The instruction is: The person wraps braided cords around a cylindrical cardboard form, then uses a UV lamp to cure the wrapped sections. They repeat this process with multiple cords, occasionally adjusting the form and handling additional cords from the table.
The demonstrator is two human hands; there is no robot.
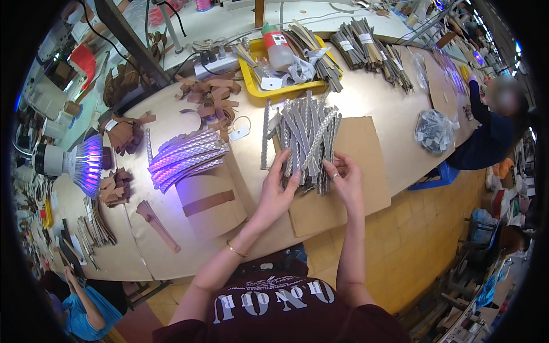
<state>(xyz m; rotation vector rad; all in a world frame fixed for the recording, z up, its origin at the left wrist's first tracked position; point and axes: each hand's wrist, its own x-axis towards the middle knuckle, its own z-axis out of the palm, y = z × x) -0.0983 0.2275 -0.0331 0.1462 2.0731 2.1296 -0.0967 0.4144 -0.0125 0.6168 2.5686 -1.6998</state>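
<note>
A loose bundle of grey and silver braided strips (309,131) lies on a flat cardboard sheet (360,154) in front of me. My left hand (277,188) grips the bundle's near left edge, its thumb on top of the strips. At the near right edge, my right hand (346,180) has its thumb and fingers closed on the strips too. One separate braided strip (265,137) lies just left of the bundle. Farther left, a stack of silver braided strips (189,157) rests on a curved brown cardboard piece (209,211) under purple light.
Behind the bundle stands a yellow tray (251,83) with a bottle (278,51) and strips. More strip bundles (366,46) lie at the back right, a plastic bag (436,131) nearer. A lamp (74,163) juts in left, near brown strips (123,134). People work at both sides.
</note>
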